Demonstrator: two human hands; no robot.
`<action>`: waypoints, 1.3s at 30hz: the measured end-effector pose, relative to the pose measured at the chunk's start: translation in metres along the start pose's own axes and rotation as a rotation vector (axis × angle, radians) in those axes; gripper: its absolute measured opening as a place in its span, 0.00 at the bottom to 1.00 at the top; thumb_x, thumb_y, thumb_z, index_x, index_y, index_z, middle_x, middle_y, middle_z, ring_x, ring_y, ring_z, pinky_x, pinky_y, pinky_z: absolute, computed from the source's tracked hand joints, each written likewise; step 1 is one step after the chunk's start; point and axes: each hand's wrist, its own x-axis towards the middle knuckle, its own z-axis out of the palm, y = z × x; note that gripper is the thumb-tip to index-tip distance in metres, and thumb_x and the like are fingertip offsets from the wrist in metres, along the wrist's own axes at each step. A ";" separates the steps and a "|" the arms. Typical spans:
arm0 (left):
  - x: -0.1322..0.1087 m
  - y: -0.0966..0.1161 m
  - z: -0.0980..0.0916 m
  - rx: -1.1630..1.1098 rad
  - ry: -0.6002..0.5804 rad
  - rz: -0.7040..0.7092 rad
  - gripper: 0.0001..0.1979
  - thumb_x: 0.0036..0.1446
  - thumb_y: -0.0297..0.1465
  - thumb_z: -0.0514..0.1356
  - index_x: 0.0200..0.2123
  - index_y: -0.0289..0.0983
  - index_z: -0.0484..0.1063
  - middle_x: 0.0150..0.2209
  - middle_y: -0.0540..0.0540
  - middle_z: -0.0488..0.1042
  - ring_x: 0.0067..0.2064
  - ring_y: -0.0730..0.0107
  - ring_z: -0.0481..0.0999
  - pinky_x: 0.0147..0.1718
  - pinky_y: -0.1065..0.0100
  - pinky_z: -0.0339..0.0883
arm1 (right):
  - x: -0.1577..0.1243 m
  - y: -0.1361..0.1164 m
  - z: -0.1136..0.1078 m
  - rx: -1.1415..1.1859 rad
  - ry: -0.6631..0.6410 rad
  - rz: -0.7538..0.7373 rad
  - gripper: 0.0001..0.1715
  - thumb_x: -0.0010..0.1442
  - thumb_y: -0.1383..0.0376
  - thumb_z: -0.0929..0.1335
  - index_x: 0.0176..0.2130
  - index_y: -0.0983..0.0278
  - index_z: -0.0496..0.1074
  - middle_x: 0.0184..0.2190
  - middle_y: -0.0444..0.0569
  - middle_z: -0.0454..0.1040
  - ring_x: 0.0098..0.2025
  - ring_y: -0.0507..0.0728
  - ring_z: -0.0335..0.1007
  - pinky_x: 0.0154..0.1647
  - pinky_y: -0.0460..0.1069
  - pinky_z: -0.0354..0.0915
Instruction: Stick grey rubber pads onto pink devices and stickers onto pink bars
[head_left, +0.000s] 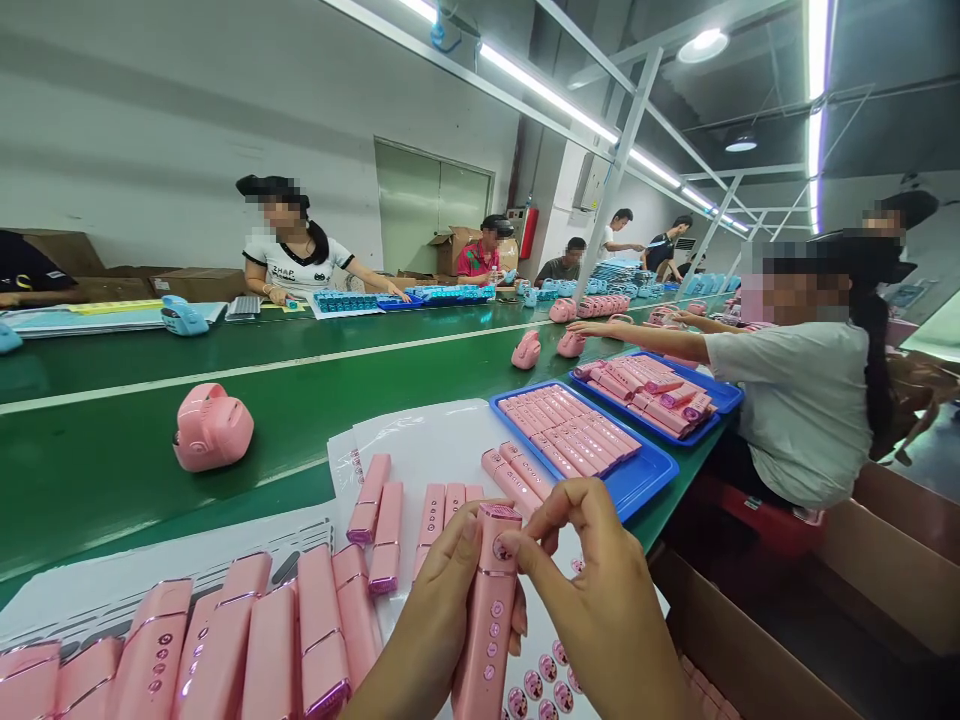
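My left hand (435, 605) is wrapped round a pink handheld microphone (484, 635), held upright with its ribbed top end up and a column of buttons facing me. Above a shiny band near that end is a round sticker (501, 547). The thumb and index finger of my right hand (604, 585) are closed together at the sticker's edge, the thumb against it. Beneath my hands lies a white sheet with rows of round picture stickers (547, 668), partly hidden by my right hand. Several more pink microphones (322, 630) lie at the lower left.
A blue tray (652, 470) of pink microphones stands ahead to the right, with another blue tray (724, 395) behind it. A pink rounded unit with a handle (214, 428) sits on the green table (97, 460). A co-worker (795, 400) reaches across at right; cardboard boxes (757, 640) stand below.
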 end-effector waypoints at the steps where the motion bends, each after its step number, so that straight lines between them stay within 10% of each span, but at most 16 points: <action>1: 0.000 0.000 -0.002 0.000 0.003 0.003 0.21 0.59 0.52 0.51 0.35 0.39 0.65 0.19 0.51 0.68 0.19 0.73 0.67 0.20 0.72 0.59 | 0.001 0.002 0.000 0.040 -0.016 0.030 0.09 0.58 0.60 0.67 0.32 0.58 0.60 0.26 0.40 0.66 0.29 0.54 0.66 0.31 0.49 0.63; 7: 0.004 0.001 -0.004 -0.083 0.159 0.056 0.24 0.56 0.53 0.54 0.33 0.36 0.69 0.25 0.48 0.72 0.24 0.74 0.68 0.24 0.72 0.62 | -0.018 0.018 0.012 0.188 -0.105 0.176 0.15 0.63 0.53 0.61 0.45 0.57 0.62 0.38 0.46 0.68 0.36 0.56 0.69 0.39 0.51 0.67; 13: 0.007 -0.002 0.004 -0.176 0.280 0.111 0.22 0.54 0.53 0.57 0.42 0.43 0.68 0.32 0.49 0.74 0.39 0.62 0.77 0.39 0.63 0.70 | -0.050 0.047 0.041 -0.025 -0.201 -0.063 0.25 0.60 0.64 0.60 0.56 0.61 0.58 0.48 0.53 0.70 0.47 0.60 0.69 0.46 0.54 0.67; 17: 0.022 -0.029 -0.016 0.614 0.454 0.207 0.27 0.63 0.46 0.47 0.61 0.42 0.60 0.61 0.41 0.65 0.63 0.55 0.59 0.61 0.51 0.54 | -0.023 0.068 0.033 -0.324 -0.181 -0.024 0.21 0.67 0.62 0.55 0.56 0.66 0.62 0.49 0.56 0.72 0.51 0.59 0.69 0.50 0.52 0.67; 21: 0.035 -0.064 -0.040 1.571 0.240 0.324 0.23 0.59 0.30 0.53 0.57 0.40 0.68 0.65 0.41 0.57 0.67 0.46 0.47 0.63 0.40 0.40 | 0.014 0.087 0.026 -0.582 -0.186 0.046 0.21 0.66 0.66 0.58 0.55 0.72 0.65 0.48 0.61 0.73 0.51 0.65 0.70 0.50 0.57 0.68; 28: 0.030 -0.078 -0.036 1.986 0.416 0.152 0.27 0.55 0.29 0.59 0.59 0.38 0.65 0.64 0.35 0.52 0.65 0.44 0.53 0.59 0.36 0.49 | 0.024 0.099 0.058 -0.768 -0.278 -0.032 0.15 0.62 0.72 0.62 0.47 0.70 0.73 0.44 0.61 0.75 0.47 0.68 0.72 0.42 0.58 0.71; 34: 0.025 -0.048 -0.031 1.903 0.391 0.082 0.29 0.51 0.38 0.65 0.56 0.39 0.69 0.64 0.32 0.55 0.65 0.42 0.54 0.59 0.40 0.51 | 0.046 0.105 0.066 -0.835 -0.276 -0.113 0.13 0.59 0.76 0.62 0.41 0.71 0.74 0.40 0.62 0.76 0.45 0.69 0.73 0.44 0.61 0.70; 39: 0.043 0.043 -0.081 1.980 0.595 0.309 0.27 0.58 0.33 0.57 0.61 0.36 0.63 0.66 0.29 0.51 0.67 0.42 0.48 0.61 0.49 0.52 | 0.043 0.115 0.060 -0.790 -0.255 -0.144 0.15 0.59 0.76 0.62 0.46 0.70 0.71 0.41 0.62 0.76 0.44 0.68 0.74 0.41 0.60 0.72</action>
